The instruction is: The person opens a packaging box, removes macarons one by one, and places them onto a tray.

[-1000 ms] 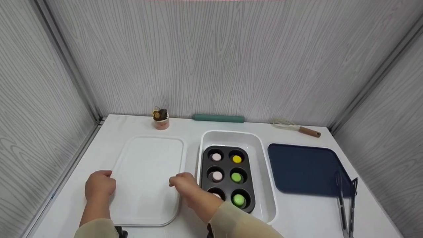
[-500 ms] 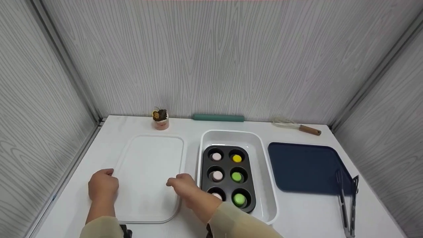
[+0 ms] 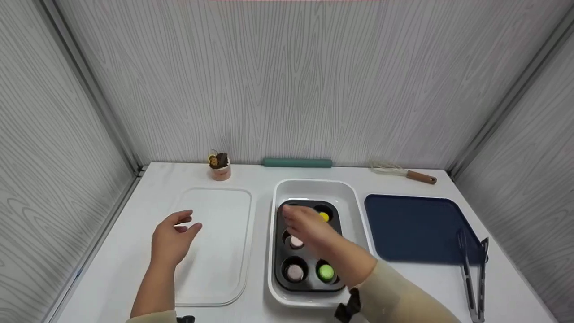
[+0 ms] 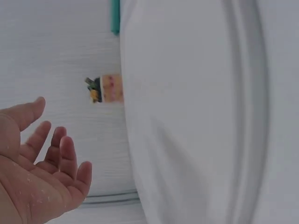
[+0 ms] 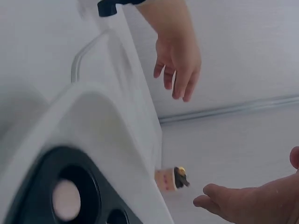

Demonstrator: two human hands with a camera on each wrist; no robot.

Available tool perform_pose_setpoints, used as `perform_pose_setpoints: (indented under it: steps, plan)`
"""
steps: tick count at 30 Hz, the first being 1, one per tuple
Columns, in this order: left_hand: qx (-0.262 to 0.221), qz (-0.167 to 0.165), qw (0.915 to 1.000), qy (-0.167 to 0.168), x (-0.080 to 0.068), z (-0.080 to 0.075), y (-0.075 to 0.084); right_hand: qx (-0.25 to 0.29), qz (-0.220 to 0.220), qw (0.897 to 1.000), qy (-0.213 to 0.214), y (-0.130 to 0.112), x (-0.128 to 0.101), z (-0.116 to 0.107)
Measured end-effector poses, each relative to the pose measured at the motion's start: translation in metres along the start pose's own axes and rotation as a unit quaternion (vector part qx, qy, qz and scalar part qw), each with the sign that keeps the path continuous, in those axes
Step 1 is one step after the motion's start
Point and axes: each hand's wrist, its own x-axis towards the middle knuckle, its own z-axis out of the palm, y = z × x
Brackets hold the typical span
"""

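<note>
My left hand (image 3: 172, 240) hovers above the flat white tray (image 3: 219, 251) on the left, fingers loosely bent and holding nothing. In the left wrist view that hand (image 4: 46, 172) has its fingers spread, with the palm bare. My right hand (image 3: 309, 226) is over the black muffin pan (image 3: 309, 287), holding nothing, and hides some of its cups. The pan sits inside a deep white tray (image 3: 358, 233). Round pink pieces (image 3: 294, 272), a green one (image 3: 326, 272) and a yellow one (image 3: 323, 216) show in the cups.
Along the back wall stand a small dessert cup (image 3: 220, 168), a green rolling pin (image 3: 297, 163) and a whisk (image 3: 403, 172) with a wooden handle. On the right lies a dark blue tray (image 3: 417, 229), with black tongs (image 3: 473, 282) partly over its corner.
Both hands have left the edges of the flat white tray. The left has come up and inward over it; the right has moved rightward over the muffin pan.
</note>
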Motion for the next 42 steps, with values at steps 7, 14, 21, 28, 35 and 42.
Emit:
perform_pose_setpoints:
  steps: [7,14,21,28,35,42]
  plan:
    - [-0.056,0.062,0.9949,-0.056,-0.023,0.024,0.035,-0.05,-0.048,0.998,0.01,-0.018,-0.024,-0.085]
    - [-0.137,0.085,0.9809,-0.11,-0.048,0.054,0.049,-0.129,-0.074,0.983,0.107,-0.011,-0.063,-0.158]
    - [-0.108,0.079,0.969,-0.208,-0.065,0.07,0.045,-0.11,-0.053,0.962,0.246,0.025,-0.113,-0.23]
    - [-0.139,0.08,0.9419,-0.295,-0.071,0.084,0.035,-0.147,-0.016,0.923,0.356,0.06,-0.153,-0.279]
    - [-0.174,0.07,0.9218,-0.339,-0.072,0.095,0.026,-0.256,0.015,0.827,0.5,0.09,-0.17,-0.311]
    - [-0.182,0.058,0.9084,-0.372,-0.072,0.096,0.021,-0.349,0.059,0.781,0.514,0.112,-0.182,-0.334]
